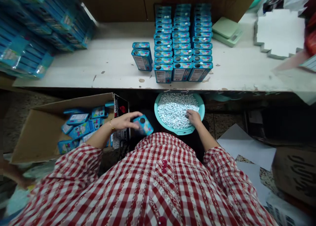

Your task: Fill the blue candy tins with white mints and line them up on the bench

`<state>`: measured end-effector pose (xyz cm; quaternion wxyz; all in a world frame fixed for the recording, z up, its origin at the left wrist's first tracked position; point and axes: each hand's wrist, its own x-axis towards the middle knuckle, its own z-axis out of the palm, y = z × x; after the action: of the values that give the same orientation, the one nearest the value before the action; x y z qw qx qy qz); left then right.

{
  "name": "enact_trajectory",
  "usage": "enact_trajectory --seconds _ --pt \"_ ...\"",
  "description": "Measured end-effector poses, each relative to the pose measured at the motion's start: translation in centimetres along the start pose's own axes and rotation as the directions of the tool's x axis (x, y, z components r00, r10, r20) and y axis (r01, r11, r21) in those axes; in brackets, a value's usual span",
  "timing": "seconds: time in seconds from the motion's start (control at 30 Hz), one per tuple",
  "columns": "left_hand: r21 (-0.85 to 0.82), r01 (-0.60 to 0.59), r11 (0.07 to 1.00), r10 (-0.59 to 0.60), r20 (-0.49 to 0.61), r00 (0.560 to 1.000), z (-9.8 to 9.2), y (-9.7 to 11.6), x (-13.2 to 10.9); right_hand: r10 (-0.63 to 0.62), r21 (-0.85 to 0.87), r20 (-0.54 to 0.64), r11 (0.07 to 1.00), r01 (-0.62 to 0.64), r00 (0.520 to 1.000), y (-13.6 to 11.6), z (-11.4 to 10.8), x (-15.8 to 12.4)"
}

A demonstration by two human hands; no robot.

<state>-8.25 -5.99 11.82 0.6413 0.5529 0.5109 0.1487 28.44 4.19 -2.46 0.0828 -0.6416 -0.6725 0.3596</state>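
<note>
My left hand grips a small blue candy box, tilted, with a dark round opening at its end. It is above my lap, left of a turquoise basin full of small white candies. Inside the basin, at its right side, my right hand has its fingers curled together into the candies; the fingertips are partly hidden. On the white shelf ahead, several upright blue boxes stand in three rows, some with white candies on their tops. Two more blue boxes stand to their left.
An open cardboard carton at my left holds several loose blue boxes. Wrapped stacks of boxes fill the shelf's left end. At right are a green scale and white cut card. Another person's arm shows at lower left.
</note>
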Motion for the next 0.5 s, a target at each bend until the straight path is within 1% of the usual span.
enact_trajectory --seconds 0.03,0.1,0.13,0.2,0.23,0.3,0.4,0.43,0.5 --pt "-0.047 -0.047 0.998 0.042 -0.112 0.993 0.5 -0.2 1.1 -0.017 0.022 0.005 1.000 0.017 1.000 0.1 -0.2 -0.1" --pt "-0.054 -0.155 0.986 0.132 -0.299 0.945 1.8 -0.7 3.6 -0.059 0.079 0.017 0.995 0.057 0.998 -0.1 -0.7 -0.2" --pt "-0.035 -0.192 0.981 0.166 -0.368 0.915 2.5 -0.9 5.0 -0.081 0.105 0.022 0.991 0.078 0.996 -0.3 -1.2 -0.4" --pt "-0.004 -0.233 0.972 0.204 -0.466 0.861 3.7 -1.3 7.7 -0.117 0.143 0.026 0.983 0.112 0.993 -0.9 -2.5 -0.8" --pt "0.004 -0.245 0.970 0.214 -0.499 0.840 4.2 -1.4 8.8 -0.133 0.160 0.022 0.979 0.128 0.991 -1.2 -3.2 -1.0" --pt "0.013 -0.262 0.965 0.228 -0.535 0.813 4.9 -1.7 10.7 -0.177 0.196 0.019 0.966 0.169 0.984 -2.2 -5.0 -1.6" --pt "0.052 -0.272 0.961 0.255 -0.547 0.797 5.5 -1.8 12.5 -0.265 0.211 0.068 0.946 0.245 0.962 -4.0 -7.6 -2.3" --pt "0.076 -0.271 0.960 0.267 -0.548 0.793 5.8 -1.7 12.9 -0.288 0.188 0.100 0.945 0.266 0.952 -4.8 -8.3 -2.4" --pt "0.131 -0.270 0.954 0.296 -0.548 0.782 6.2 -1.5 13.6 -0.305 0.085 0.164 0.952 0.295 0.938 -6.4 -9.5 -2.6"
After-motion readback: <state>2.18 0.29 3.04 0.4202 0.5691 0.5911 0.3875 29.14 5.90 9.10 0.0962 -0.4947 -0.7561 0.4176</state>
